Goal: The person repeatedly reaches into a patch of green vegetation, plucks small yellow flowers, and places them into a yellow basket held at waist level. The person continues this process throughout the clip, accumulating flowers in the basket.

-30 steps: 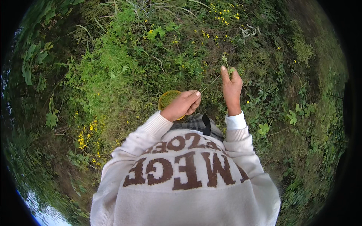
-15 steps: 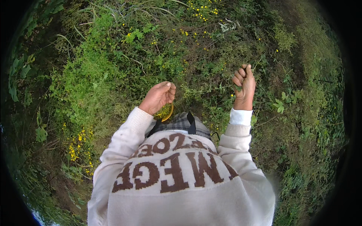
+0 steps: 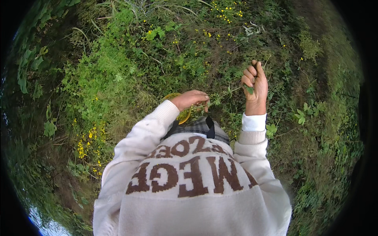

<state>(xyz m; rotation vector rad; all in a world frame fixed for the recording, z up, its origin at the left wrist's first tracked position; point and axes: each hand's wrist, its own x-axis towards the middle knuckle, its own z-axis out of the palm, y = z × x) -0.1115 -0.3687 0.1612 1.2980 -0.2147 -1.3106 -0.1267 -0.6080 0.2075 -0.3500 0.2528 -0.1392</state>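
Note:
My right hand [image 3: 255, 84] is raised in front of me, its fingers closed on a thin green stem [image 3: 227, 92] with small leaves. The stem runs left and down to my left hand [image 3: 193, 100], whose fingertips pinch its lower end. Just under the left hand, at my waist, sits a round yellow bowl [image 3: 184, 116], mostly hidden by that hand and its white sleeve. A dark strap [image 3: 210, 126] lies over a checked cloth below the bowl.
Dense green weeds and grass [image 3: 114, 78] cover the ground all around. Small yellow flowers [image 3: 88, 137] grow at the lower left, and more yellow flowers [image 3: 224, 11] at the top. Broad-leafed plants [image 3: 303, 114] stand to the right.
My left hand, curled over the bowl half a second ago, has moved right and now pinches the stem's end. My right hand stays raised on the stem.

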